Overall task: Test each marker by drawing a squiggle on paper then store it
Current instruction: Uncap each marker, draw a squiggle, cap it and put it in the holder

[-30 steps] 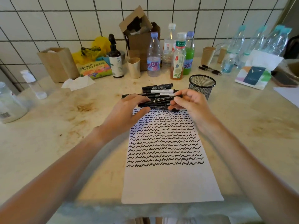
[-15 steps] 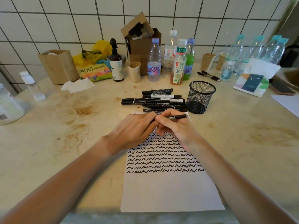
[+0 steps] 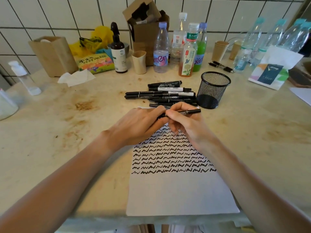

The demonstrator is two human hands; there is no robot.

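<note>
A thin black marker (image 3: 190,112) lies level between both hands, above the top of the white paper (image 3: 178,194). My right hand (image 3: 186,126) pinches its middle, and my left hand (image 3: 139,126) grips its left end, which is hidden by the fingers. Many rows of black squiggles cover the paper's upper half. A pile of several black markers (image 3: 165,95) lies just beyond the paper. To the pile's right stands a black mesh pen cup (image 3: 212,89), which looks empty.
Bottles (image 3: 160,47), paper cups (image 3: 139,62), a cardboard box (image 3: 144,26), a spray bottle (image 3: 118,52) and a snack bag (image 3: 94,63) line the tiled back wall. A tissue pack (image 3: 271,71) lies at the right. The stained counter (image 3: 58,140) spreads to the left.
Both hands left the marker pile and came back toward me over the paper with one thin marker. My left hand now grips its left end.
</note>
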